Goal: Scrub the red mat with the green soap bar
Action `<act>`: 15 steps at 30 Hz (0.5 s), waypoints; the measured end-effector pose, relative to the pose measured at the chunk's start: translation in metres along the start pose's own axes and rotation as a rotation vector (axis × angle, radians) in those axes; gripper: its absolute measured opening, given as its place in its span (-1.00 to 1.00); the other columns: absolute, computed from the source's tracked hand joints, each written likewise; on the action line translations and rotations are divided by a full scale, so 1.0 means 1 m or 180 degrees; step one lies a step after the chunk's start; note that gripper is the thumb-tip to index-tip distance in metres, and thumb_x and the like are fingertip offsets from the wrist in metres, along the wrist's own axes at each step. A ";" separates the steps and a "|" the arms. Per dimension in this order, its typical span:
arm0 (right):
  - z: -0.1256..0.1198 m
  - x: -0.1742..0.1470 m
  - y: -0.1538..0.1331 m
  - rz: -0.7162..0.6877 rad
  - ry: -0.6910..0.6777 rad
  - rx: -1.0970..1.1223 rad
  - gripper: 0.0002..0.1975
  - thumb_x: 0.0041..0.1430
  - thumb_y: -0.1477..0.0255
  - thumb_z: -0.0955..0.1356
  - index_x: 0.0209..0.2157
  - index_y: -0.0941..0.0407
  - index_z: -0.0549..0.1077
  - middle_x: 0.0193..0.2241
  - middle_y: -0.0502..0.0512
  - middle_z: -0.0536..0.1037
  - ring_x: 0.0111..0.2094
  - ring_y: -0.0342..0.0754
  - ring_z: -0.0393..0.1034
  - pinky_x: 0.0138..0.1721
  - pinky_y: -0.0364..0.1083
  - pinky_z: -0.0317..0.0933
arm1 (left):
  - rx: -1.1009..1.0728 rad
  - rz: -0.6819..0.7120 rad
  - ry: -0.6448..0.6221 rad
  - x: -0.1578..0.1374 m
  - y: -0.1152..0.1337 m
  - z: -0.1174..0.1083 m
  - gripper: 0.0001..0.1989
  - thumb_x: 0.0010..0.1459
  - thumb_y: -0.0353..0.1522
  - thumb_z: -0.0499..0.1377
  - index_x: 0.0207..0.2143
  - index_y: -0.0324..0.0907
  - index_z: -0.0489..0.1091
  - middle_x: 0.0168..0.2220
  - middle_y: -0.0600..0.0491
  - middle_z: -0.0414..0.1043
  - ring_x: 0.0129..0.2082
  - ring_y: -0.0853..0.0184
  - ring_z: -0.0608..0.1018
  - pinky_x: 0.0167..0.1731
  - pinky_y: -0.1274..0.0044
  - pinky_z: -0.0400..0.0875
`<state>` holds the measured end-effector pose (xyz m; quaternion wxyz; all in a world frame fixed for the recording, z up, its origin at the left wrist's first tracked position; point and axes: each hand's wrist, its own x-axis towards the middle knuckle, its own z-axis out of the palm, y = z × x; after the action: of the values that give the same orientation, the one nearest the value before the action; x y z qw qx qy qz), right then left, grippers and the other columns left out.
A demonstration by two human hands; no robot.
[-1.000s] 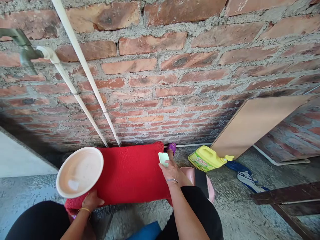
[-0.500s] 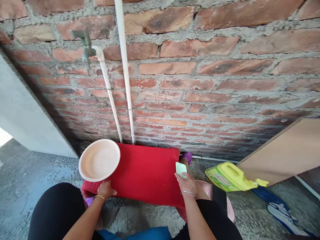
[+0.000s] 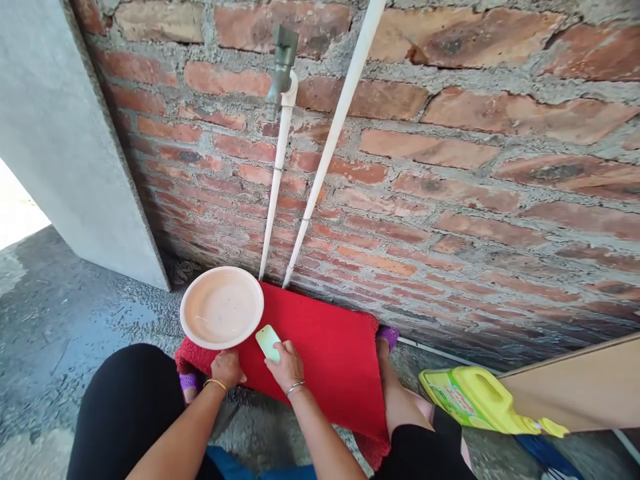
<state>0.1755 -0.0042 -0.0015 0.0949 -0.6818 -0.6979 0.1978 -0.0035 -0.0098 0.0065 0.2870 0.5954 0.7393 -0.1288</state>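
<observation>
Grips a pale green flat piece (image 3: 267, 341) in the right hand (image 3: 286, 368), with thumb and fingers closed on its near end and the free end aimed toward eleven o'clock. Holds it above a red cloth (image 3: 330, 353), at four o'clock from the peach-coloured basin (image 3: 223, 305) and just beside its rim; cannot tell about any contact there. Wears a silver bangle (image 3: 295, 388) on that wrist and a golden bangle (image 3: 217, 383) on the other. Rests the left hand (image 3: 227, 369) at six o'clock from the basin, by the near edge of the cloth and close under the rim, curled, with the thumb toward four o'clock; cannot tell, with the fingertips hidden, between a hold on the cloth and a hold on the basin. Has the basin at the ten o'clock end of the cloth. Shows, farther round from the basin, a grey panel (image 3: 95, 133) at eleven o'clock, a tap (image 3: 281, 70) between twelve and one on the brick wall (image 3: 450, 167), with white pipes (image 3: 330, 143) running down near it, a purple slipper (image 3: 390, 335) at three, and a yellow jug (image 3: 475, 397) near four, with a tan board (image 3: 585, 380) at three o'clock from the jug.
</observation>
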 end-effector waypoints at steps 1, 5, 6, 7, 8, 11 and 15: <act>-0.003 -0.001 0.006 0.0051 -0.0015 -0.0048 -0.70 -0.05 0.34 0.42 -0.19 0.02 0.48 -0.20 0.09 0.45 -0.15 0.03 0.40 -0.13 -0.11 0.22 | 0.0002 -0.0002 0.0005 -0.001 0.000 -0.001 -0.49 -0.25 -0.38 0.34 -0.14 -0.23 0.42 -0.09 -0.14 0.50 -0.06 0.15 0.53 -0.12 0.45 0.44; -0.029 -0.016 0.070 0.0882 0.0181 -0.0159 -0.66 0.02 0.27 0.38 -0.13 0.05 0.46 -0.19 0.12 0.44 -0.17 0.04 0.41 -0.19 -0.09 0.24 | 0.0043 -0.0026 -0.0032 -0.002 0.001 -0.003 -0.53 -0.25 -0.39 0.34 -0.17 -0.22 0.44 -0.10 -0.15 0.51 -0.06 0.15 0.54 -0.14 0.47 0.46; -0.037 -0.022 0.091 0.1187 0.0268 -0.0181 -0.64 0.04 0.23 0.36 -0.11 0.05 0.45 -0.19 0.14 0.45 -0.18 0.05 0.42 -0.21 -0.08 0.24 | 0.0054 -0.0033 -0.0047 -0.002 0.001 -0.004 -0.52 -0.25 -0.39 0.33 -0.16 -0.23 0.44 -0.09 -0.15 0.50 -0.06 0.15 0.54 -0.14 0.46 0.46; -0.046 -0.029 0.112 0.1506 0.0349 -0.0183 -0.61 0.05 0.20 0.34 -0.09 0.06 0.44 -0.20 0.15 0.46 -0.19 0.05 0.43 -0.22 -0.07 0.25 | 0.0062 -0.0033 -0.0059 -0.002 0.001 -0.004 -0.51 -0.25 -0.40 0.33 -0.15 -0.23 0.44 -0.09 -0.16 0.50 -0.06 0.14 0.53 -0.14 0.46 0.46; -0.054 -0.036 0.132 0.1824 0.0424 -0.0168 -0.59 0.06 0.16 0.33 -0.09 0.07 0.43 -0.23 0.16 0.47 -0.21 0.06 0.44 -0.23 -0.05 0.26 | 0.0069 -0.0028 -0.0070 -0.002 0.001 -0.004 -0.50 -0.24 -0.40 0.33 -0.14 -0.24 0.43 -0.08 -0.17 0.50 -0.05 0.14 0.53 -0.13 0.45 0.46; -0.072 -0.054 0.176 0.2681 0.0518 0.0031 -0.56 0.06 0.10 0.32 -0.11 0.10 0.42 -0.31 0.19 0.53 -0.27 0.09 0.47 -0.26 -0.02 0.29 | 0.0059 -0.0001 -0.0079 -0.002 0.000 -0.004 -0.49 -0.23 -0.39 0.32 -0.12 -0.24 0.43 -0.07 -0.19 0.49 -0.04 0.12 0.53 -0.12 0.43 0.45; -0.079 -0.063 0.197 0.3279 0.0490 0.0316 -0.51 0.05 0.09 0.32 -0.11 0.15 0.40 -0.28 0.25 0.56 -0.24 0.11 0.48 -0.24 -0.01 0.30 | 0.0015 -0.0008 -0.0108 -0.004 0.001 -0.006 -0.49 -0.24 -0.38 0.33 -0.13 -0.26 0.44 -0.06 -0.21 0.48 -0.04 0.10 0.53 -0.12 0.42 0.46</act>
<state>0.3910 -0.0564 -0.0016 0.0686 -0.9439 -0.2528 0.2009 -0.0038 -0.0094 0.0133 0.2979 0.5928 0.7348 -0.1410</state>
